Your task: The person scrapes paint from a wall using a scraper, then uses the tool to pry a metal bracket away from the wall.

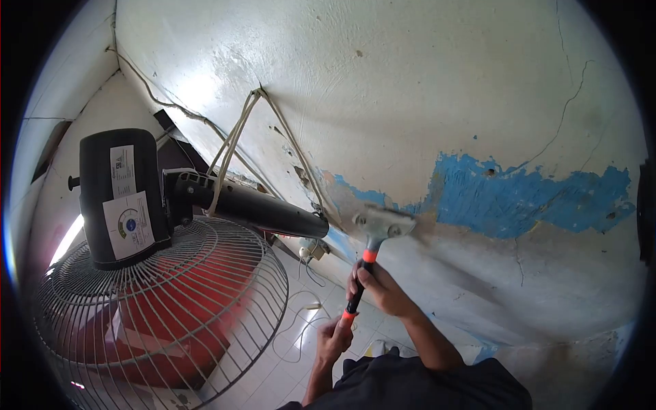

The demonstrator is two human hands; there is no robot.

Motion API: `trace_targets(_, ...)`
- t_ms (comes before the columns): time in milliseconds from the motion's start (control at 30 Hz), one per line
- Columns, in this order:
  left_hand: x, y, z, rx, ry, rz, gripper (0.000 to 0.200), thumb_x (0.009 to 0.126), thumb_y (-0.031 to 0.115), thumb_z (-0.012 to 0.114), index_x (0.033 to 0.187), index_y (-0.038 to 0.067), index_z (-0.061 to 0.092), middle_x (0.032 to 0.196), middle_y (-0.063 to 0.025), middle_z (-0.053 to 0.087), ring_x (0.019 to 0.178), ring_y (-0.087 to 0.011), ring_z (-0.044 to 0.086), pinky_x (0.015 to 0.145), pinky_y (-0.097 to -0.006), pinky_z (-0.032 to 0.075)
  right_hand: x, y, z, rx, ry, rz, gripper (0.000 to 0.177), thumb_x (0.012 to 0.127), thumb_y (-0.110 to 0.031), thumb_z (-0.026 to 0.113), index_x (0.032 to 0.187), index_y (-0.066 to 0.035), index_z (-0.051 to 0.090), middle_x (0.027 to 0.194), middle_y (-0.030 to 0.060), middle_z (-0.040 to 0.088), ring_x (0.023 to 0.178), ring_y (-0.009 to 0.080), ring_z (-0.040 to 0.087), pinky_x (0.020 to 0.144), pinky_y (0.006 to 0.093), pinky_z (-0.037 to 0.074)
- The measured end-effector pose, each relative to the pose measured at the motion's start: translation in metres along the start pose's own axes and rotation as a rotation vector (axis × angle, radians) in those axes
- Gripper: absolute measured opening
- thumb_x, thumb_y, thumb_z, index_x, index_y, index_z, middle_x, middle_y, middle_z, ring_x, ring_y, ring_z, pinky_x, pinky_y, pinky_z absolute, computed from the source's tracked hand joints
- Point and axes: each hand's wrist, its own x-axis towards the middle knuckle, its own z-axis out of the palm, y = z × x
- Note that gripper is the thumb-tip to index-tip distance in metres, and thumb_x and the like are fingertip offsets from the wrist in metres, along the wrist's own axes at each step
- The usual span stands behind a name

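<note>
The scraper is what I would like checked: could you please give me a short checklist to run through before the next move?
1. Grip: right hand high on the scraper handle, left hand at its lower end, both closed around it: ok.
2. Scraper head against the wall: seems to touch, but it is blurred: cannot tell.
3. Cables: left of the head, apart from it: ok.
4. Fan: its mounting arm ends close beside the head, leaving little room leftward: not ok.
5. Blue paint: lies right of the head, nothing in between: ok.
</note>
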Motion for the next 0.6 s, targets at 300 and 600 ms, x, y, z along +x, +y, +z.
trace_targets(300,-0.011,-0.002,-0.001,0.023,-0.020,-0.008,0.042,0.097,0.033,0.050,0.112,-0.004,0.062,0.056,0.0039,0.045,0.042,-0.0034,0.038,0.040,-0.0206,0.028,-0.013,0.031,0.004,0.038,0.061,0.018,0.027,0.102,-0.032,0.036,0.094,-0.006,0.040,0.077,0.0028,0.048,0.074,0.0153,0.054,0.073,0.0313,0.046)
trace_targets(600,-0.004,0.001,0.004,-0.003,-0.034,0.032,0.042,0.098,0.031,0.048,0.114,-0.007,0.059,0.055,0.0029,0.044,0.042,-0.0041,0.037,0.039,-0.0208,0.028,-0.006,0.012,0.005,0.050,0.025,-0.021,0.030,0.102,-0.034,0.035,0.090,-0.007,0.040,0.075,0.0018,0.046,0.073,0.0145,0.052,0.074,0.0311,0.045)
